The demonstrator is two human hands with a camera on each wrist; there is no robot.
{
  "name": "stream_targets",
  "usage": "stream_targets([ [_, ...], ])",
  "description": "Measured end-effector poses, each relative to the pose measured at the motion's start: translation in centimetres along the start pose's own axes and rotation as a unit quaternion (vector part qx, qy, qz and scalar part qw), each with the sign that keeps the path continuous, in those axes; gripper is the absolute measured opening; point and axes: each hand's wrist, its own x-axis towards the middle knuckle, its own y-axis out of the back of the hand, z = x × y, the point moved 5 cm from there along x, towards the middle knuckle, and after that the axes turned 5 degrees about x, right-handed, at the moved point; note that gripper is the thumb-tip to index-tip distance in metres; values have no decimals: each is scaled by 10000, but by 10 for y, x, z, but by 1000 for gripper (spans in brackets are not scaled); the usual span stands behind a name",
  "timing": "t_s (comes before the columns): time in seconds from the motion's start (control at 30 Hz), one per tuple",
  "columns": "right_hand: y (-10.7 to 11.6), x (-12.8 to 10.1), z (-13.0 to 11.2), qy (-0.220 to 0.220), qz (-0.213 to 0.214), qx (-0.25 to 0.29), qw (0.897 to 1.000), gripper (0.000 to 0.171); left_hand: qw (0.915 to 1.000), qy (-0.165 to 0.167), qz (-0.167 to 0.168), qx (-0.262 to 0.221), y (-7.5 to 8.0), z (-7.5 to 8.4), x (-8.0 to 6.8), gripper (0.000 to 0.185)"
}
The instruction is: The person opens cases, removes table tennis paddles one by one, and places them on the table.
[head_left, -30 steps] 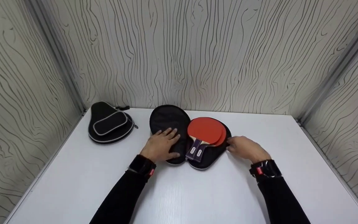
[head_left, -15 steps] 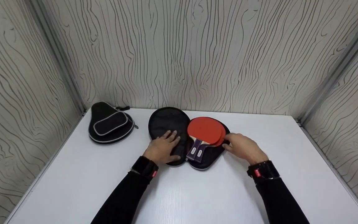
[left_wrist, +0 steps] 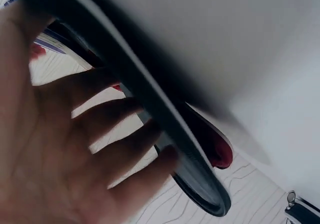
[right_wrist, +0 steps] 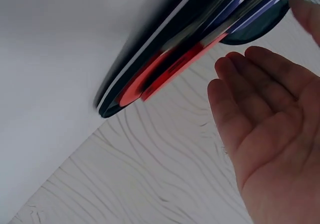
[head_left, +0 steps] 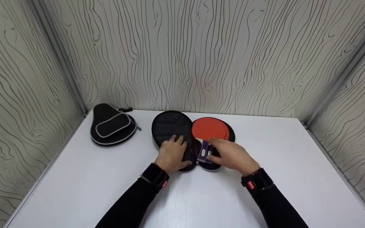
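Nearest the front edge of the white tabletop [head_left: 201,202], two black-sleeved forearms are extended toward the middle. The left hand [head_left: 173,154] is laid flat, fingers spread, on the empty left half of the open black paddle-shaped fabric case [head_left: 173,126]; by judgement, this pressure keeps the flap lying open and the case from sliding. The right hand [head_left: 231,155] is placed over the purple handles [head_left: 205,152] of the red-rubber table tennis paddles [head_left: 210,128]. In the right wrist view its fingers [right_wrist: 250,89] are seen relaxed and only loosely curved, with the thumb tip beside the handles; whether the handles are actually pinched cannot be told.

The paddles are stacked blade on blade in the right half of the open case, near the middle of the tabletop toward its rear edge; stacking lets both fit one shell.

Farther off, at the rear left corner, a closed black zipped paddle case with grey piping [head_left: 112,125] is laid flat, well apart from the hands.

Count: two paddles, two cases, two hands.
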Motion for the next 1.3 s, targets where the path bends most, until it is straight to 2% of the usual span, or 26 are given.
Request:
stream_targets([
  [0.1, -7, 0, -7, 91, -130, -53, 9999, 79, 9989, -164, 396, 166, 3, 4, 2, 89],
  [0.2, -13, 0, -12, 242, -216, -115, 9994, 86, 9979, -290, 551, 162, 3, 7, 2, 92],
  [0.37, -19, -1, -18, 421, -196, -188, 9987, 92, 9992, -306, 230, -117, 0, 9, -1, 106],
  [0.53, -21, -1, -20, 449, -157, -247, 9986, 95, 9993, -286, -105, -215, 0, 10, -4, 111],
  [0.83, -8, -1, -25, 658, 157, -667, 9955, 79, 9976, -264, -465, -442, -1, 5, -4, 111],
  [1.0, 8, -2, -27, 741, 426, -597, 9946, 56, 9956, -128, -581, -727, -2, -5, -4, 110],
  [1.03, 11, -3, -27, 748, 496, -583, 9943, 50, 9955, -95, -540, -770, -9, -7, -1, 110],
  [1.17, 21, -4, -24, 672, 717, -531, 9937, 34, 9935, -5, -598, -971, -15, -16, 1, 110],
  [1.23, 26, -5, -21, 625, 836, -481, 9934, 33, 9931, -14, -555, -1028, -25, -19, 6, 109],
  [1.27, 28, -6, -20, 608, 893, -460, 9931, 34, 9926, -22, -606, -1051, -22, -21, 5, 110],
  [1.3, 30, -6, -19, 595, 962, -433, 9926, 36, 9922, -41, -555, -1112, -27, -22, 7, 110],
])
